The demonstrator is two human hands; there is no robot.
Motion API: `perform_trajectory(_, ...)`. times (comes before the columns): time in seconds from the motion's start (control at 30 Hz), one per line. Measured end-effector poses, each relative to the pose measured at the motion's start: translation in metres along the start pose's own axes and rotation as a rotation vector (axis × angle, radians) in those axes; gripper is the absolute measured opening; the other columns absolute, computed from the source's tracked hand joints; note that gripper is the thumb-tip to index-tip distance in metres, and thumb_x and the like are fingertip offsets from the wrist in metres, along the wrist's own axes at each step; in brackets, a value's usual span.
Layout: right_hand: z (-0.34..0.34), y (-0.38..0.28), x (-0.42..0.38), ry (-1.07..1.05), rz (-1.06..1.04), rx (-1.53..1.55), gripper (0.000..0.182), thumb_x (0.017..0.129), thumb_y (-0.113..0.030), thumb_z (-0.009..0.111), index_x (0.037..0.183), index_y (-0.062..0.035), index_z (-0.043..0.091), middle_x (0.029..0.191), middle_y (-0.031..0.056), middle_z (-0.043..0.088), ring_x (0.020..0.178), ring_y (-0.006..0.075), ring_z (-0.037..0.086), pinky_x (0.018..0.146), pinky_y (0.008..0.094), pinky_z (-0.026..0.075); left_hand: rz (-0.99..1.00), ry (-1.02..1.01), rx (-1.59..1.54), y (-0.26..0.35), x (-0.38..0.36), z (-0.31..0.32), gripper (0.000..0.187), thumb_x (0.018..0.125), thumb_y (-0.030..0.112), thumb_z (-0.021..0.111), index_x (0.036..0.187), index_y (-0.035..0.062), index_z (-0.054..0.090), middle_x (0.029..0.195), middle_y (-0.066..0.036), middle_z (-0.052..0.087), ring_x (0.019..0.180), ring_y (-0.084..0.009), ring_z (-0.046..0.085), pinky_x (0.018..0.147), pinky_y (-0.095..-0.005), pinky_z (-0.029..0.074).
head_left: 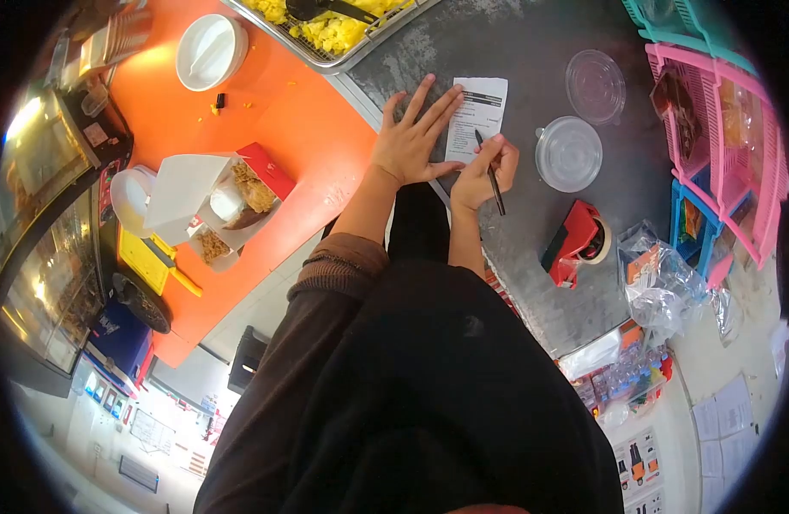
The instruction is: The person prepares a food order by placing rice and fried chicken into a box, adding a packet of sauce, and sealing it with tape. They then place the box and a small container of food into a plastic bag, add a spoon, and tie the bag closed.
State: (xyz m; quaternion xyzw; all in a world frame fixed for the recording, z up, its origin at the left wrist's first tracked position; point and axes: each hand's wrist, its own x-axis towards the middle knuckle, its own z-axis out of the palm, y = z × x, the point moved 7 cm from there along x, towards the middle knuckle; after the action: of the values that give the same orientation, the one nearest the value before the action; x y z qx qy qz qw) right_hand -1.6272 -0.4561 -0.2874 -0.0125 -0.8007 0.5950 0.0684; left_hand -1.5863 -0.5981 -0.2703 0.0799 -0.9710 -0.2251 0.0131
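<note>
A white paper slip (pixel 480 116) with printed lines lies on the grey counter (pixel 531 51). My left hand (pixel 414 137) rests flat with fingers spread, its fingertips on the slip's left edge. My right hand (pixel 484 171) grips a black pen (pixel 490 171), whose tip touches the lower part of the slip. Both hands sit side by side, just right of the orange surface (pixel 300 120).
Two clear plastic lids (pixel 569 152) and a red tape dispenser (pixel 574 240) lie to the right. Pink and teal baskets (pixel 729 146) line the far right edge. An open white food box (pixel 219 201), a white bowl (pixel 210 51) and a tray of yellow food (pixel 334 30) sit on the left.
</note>
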Motion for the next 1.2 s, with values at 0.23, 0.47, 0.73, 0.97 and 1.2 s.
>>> perform_trajectory(0.23,0.003,0.002,-0.003,-0.081,0.012,-0.028,0.016,0.094,-0.009,0.056,0.084,0.0031,0.058,0.078,0.0078,0.059,0.063,0.0103,0.055,0.057,0.0251,0.045,-0.002,-0.039,0.062,0.001,0.0,0.003,0.098,0.07,0.071,0.052,0.148,0.0171,0.029,0.156,0.007,0.02,0.145,-0.0246,0.012,0.106,-0.0546,0.022)
perform_trajectory(0.47,-0.005,0.004,0.0,-0.013,0.042,-0.026,0.024,0.097,-0.013,0.052,0.076,0.0003,0.053,0.071,0.004,0.053,0.06,0.0088,0.05,0.057,0.0233,0.042,0.005,-0.037,0.096,0.001,-0.001,0.004,0.097,0.072,0.073,0.05,0.148,0.017,0.03,0.156,0.006,0.021,0.145,-0.0244,0.012,0.106,-0.0546,0.021)
perform_trajectory(0.73,-0.009,0.008,-0.009,-0.094,0.017,-0.005,0.023,0.095,-0.011,0.054,0.076,0.0018,0.056,0.074,0.0069,0.059,0.058,0.0104,0.054,0.054,0.0251,0.043,0.008,-0.017,0.078,0.0,-0.001,0.006,0.096,0.072,0.074,0.05,0.147,0.0177,0.031,0.155,0.006,0.025,0.145,-0.0238,0.014,0.106,-0.0543,0.021)
perform_trajectory(0.97,-0.007,0.002,-0.007,-0.113,-0.097,-0.045,0.017,0.095,-0.007,0.053,0.083,0.0038,0.057,0.076,0.0056,0.057,0.061,0.0088,0.053,0.055,0.0232,0.043,0.006,-0.004,0.075,0.0,0.0,0.006,0.097,0.071,0.074,0.051,0.148,0.0188,0.03,0.154,0.007,0.025,0.145,-0.0228,0.015,0.106,-0.0546,0.02)
perform_trajectory(1.2,-0.012,0.013,-0.009,-0.072,-0.02,-0.088,0.023,0.095,-0.009,0.052,0.076,0.0036,0.055,0.073,0.0066,0.056,0.058,0.0091,0.052,0.055,0.0243,0.043,0.03,0.016,0.052,0.002,0.0,0.002,0.094,0.072,0.07,0.054,0.146,0.015,0.034,0.153,0.003,0.028,0.143,-0.0259,0.02,0.105,-0.0538,0.019)
